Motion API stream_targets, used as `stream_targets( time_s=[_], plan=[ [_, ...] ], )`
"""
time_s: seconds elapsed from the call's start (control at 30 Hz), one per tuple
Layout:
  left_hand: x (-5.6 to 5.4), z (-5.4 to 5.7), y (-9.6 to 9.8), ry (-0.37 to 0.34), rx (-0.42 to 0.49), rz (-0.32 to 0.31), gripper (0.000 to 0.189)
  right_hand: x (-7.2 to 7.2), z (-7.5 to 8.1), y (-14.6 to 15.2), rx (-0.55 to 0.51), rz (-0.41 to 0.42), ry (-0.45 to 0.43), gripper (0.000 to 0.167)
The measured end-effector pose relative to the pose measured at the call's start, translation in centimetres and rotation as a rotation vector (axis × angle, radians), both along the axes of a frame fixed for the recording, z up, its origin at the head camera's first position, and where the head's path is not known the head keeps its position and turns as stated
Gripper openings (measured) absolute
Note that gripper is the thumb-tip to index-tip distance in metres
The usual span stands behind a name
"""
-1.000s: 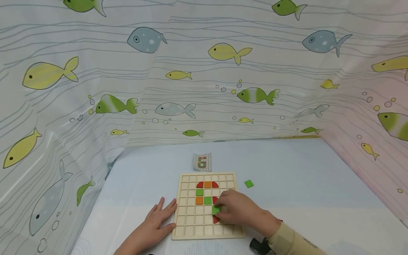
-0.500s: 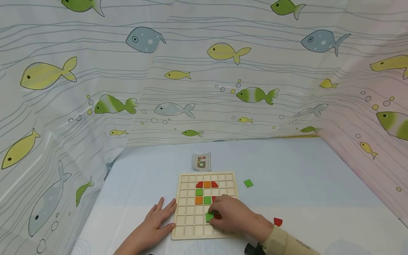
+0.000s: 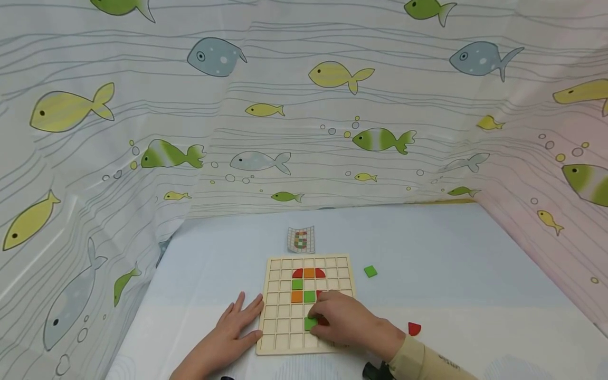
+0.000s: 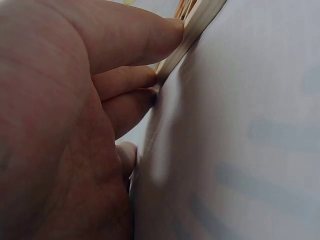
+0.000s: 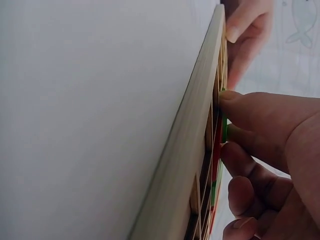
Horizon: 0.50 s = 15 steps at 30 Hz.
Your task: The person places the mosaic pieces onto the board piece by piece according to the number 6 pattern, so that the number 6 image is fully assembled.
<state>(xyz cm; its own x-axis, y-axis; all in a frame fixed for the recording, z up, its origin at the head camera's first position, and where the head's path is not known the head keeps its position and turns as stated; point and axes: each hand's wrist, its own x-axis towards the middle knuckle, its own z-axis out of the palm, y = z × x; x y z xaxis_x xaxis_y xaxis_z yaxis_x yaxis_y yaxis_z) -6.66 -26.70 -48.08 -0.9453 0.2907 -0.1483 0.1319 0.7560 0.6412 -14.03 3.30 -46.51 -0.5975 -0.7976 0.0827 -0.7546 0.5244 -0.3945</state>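
Observation:
My right hand [image 3: 344, 319] pinches a green square tile [image 3: 310, 324] between thumb and forefinger, low over a cell of the wooden grid board [image 3: 280, 343]. A dark red piece beside that tile is partly hidden under the fingers. In the right wrist view the thumb and fingertips hold the green tile [image 5: 224, 131] right at the board's surface. My left hand [image 3: 230, 327] lies with fingers spread at the board's left edge. Its fingertips touch the board's side [image 4: 192, 42] in the left wrist view. Farther up the board, an orange tile [image 3: 309, 273] sits between two red quarter-round tiles.
A pattern card [image 3: 301, 240] lies behind the board. To the right are a loose green tile [image 3: 370, 271] and a red quarter-round tile [image 3: 414, 329]. Fish-printed sheeting [image 3: 294, 174] rises at the back and both sides of the table.
My right hand has carried the green tile down and left to a neighbouring cell. The red quarter-round tile on the table is now uncovered by the forearm. My left hand stays put.

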Motion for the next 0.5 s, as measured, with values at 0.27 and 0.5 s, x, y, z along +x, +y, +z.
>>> stream_targets(
  time_s=[0.27,0.5],
  plan=[
    [0.04,0.09,-0.03,0.002,0.002,-0.006,0.066,0.14,0.34,-0.09,0.000,0.004,-0.005,0.019],
    [0.05,0.06,0.05,0.009,0.010,0.001,0.065,0.11,0.20,0.05,-0.003,0.007,-0.007,0.021]
  ],
)
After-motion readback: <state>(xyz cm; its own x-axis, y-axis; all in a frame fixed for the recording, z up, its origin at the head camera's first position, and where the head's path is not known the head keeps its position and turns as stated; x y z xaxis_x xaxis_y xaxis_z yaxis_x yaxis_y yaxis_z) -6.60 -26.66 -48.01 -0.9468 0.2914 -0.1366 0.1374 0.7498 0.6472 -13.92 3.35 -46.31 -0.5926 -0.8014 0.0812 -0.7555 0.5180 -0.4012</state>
